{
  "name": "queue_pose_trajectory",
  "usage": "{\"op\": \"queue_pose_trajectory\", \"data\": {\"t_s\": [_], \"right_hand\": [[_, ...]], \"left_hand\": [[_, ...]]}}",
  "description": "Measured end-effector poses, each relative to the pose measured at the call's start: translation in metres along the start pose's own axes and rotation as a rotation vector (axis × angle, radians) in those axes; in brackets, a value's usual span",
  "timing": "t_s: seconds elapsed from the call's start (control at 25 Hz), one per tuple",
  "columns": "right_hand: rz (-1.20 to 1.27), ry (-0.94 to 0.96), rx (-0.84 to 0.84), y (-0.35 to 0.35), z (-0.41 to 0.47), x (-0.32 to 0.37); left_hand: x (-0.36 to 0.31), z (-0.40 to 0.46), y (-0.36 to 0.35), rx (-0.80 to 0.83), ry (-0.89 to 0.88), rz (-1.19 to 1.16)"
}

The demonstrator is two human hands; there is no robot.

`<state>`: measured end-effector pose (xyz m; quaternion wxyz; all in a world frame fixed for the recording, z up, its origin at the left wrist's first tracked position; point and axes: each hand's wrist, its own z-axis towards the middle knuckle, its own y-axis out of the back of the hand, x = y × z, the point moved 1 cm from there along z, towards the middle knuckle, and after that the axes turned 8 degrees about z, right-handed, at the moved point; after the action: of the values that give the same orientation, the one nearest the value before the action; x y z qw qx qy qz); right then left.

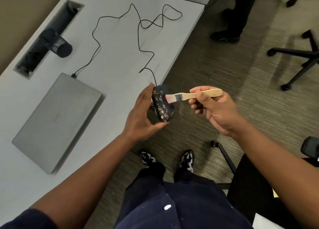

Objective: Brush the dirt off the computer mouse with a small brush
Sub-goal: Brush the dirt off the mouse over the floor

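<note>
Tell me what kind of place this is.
Probably an office: a long grey desk with a built-in cable tray, a closed laptop on it, and rolling chair bases on carpet.

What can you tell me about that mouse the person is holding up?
The mouse is black, rounded, wired, and speckled all over with pale tan dirt. The left hand holds it up beyond the desk edge, tilted, its top facing the brush, whose pinkish bristles touch its upper part. A thin black cable runs from its front across the desk.

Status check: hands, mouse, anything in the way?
Left hand holds mouse, still speckled with dirt. Right hand grips brush, bristles at the mouse. Nothing in the way.
</note>
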<state>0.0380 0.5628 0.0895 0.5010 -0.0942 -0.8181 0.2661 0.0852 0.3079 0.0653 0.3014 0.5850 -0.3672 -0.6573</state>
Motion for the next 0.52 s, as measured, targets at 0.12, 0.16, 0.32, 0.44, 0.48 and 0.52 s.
{"op": "queue_pose_trajectory", "data": {"t_s": [0.12,0.16,0.32,0.44,0.48,0.52], "right_hand": [[-0.090,0.003,0.029,0.003,0.000,-0.004],[-0.111,0.004,0.036,0.005,-0.001,-0.003],[-0.225,-0.002,0.039,0.016,-0.003,0.004],[-0.198,0.019,0.037,0.017,-0.003,0.009],[-0.152,0.027,0.044,0.015,-0.003,0.011],[-0.116,0.032,0.056,0.013,-0.003,0.010]], "left_hand": [[0.002,0.001,-0.003,-0.024,0.003,0.000],[0.003,0.002,-0.003,-0.029,0.004,-0.006],[0.007,0.005,-0.003,-0.017,-0.013,-0.027],[0.009,0.006,-0.003,0.000,-0.018,-0.034],[0.009,0.007,-0.004,0.003,-0.019,-0.034],[0.008,0.007,-0.004,0.004,-0.020,-0.036]]}}
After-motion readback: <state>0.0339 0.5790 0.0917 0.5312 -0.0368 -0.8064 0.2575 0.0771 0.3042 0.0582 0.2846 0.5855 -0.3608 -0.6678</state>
